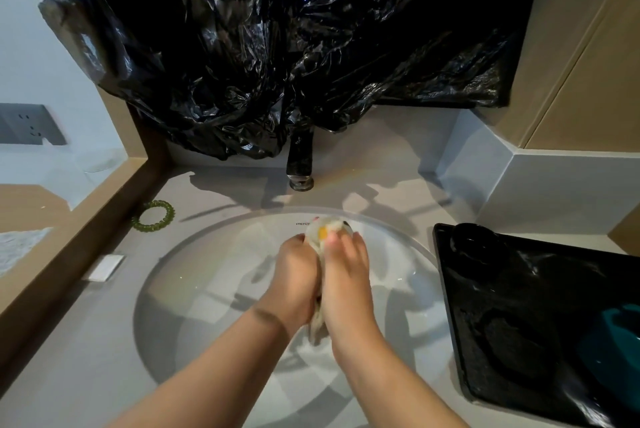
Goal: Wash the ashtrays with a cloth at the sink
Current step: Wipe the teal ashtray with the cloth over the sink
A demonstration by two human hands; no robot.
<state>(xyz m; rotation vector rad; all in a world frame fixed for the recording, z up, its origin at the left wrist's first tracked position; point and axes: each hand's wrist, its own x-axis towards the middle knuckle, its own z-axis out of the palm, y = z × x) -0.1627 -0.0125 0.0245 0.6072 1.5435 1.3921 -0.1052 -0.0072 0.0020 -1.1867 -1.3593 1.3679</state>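
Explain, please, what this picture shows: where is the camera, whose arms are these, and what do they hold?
There is no machine here: a person works with bare hands. The one picture comes from a camera worn on the person's head, looking down. The left hand and right hand both grip a pale cloth with a yellow spot, above a white sink. Behind it stands a dark tap. On the counter lie a green coiled ring on the left and a black tray on the right, carrying a dark round dish, perhaps an ashtray. Black plastic hangs above.
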